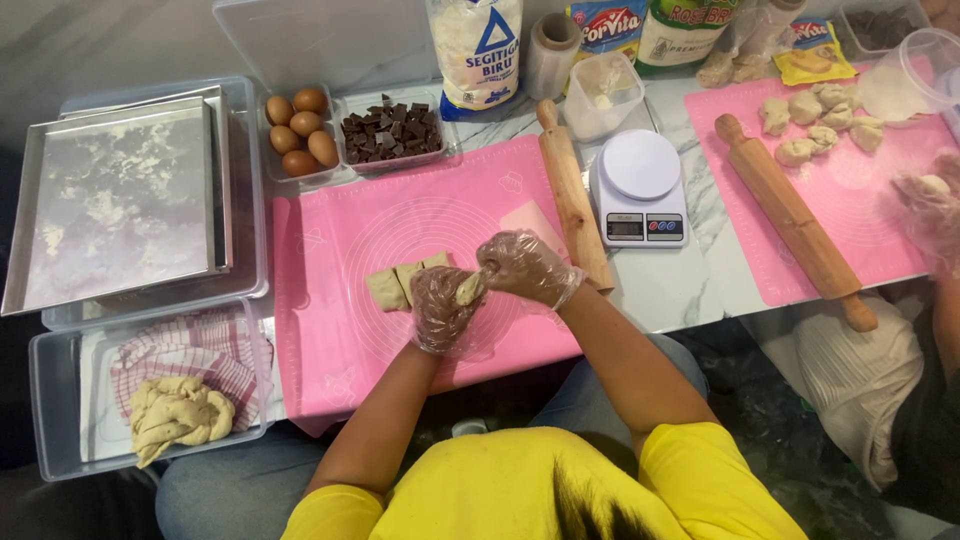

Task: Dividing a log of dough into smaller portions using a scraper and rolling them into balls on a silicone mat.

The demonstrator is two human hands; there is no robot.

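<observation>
**Head view: small dough piece pinched between two gloved hands over the pink mat**

Head camera looks down on a person in a yellow shirt working at a marble-patterned desk (690,290). Both hands wear thin clear gloves and meet above the near pink mat (330,330). The left hand (440,310) is curled around a small dough piece (468,288), cupping it from below and from the person's own side. The right hand (525,268) closes on the same piece from above and from the far right, fingertips pressed to its top. The piece sits between the two hands, lifted off the mat, so neither hand is clearly nearer; its long axis cannot be told, as the gloves cover most of it.

Just to the left of the hands, flat on the mat, lie the cut dough strips (403,282), side by side and apart from the held piece. A rolling pin (572,195) lies beyond the right hand, its length running away from the person, beside a white kitchen scale (640,190). Eggs (300,130) and chocolate chunks (390,130) sit in trays at the far edge. A clear tub (60,400) on the left holds a twisted dough lump (180,415) on a checked cloth. Another person's gloved hand (925,195) works at a second pink mat (880,230) on the right.
</observation>
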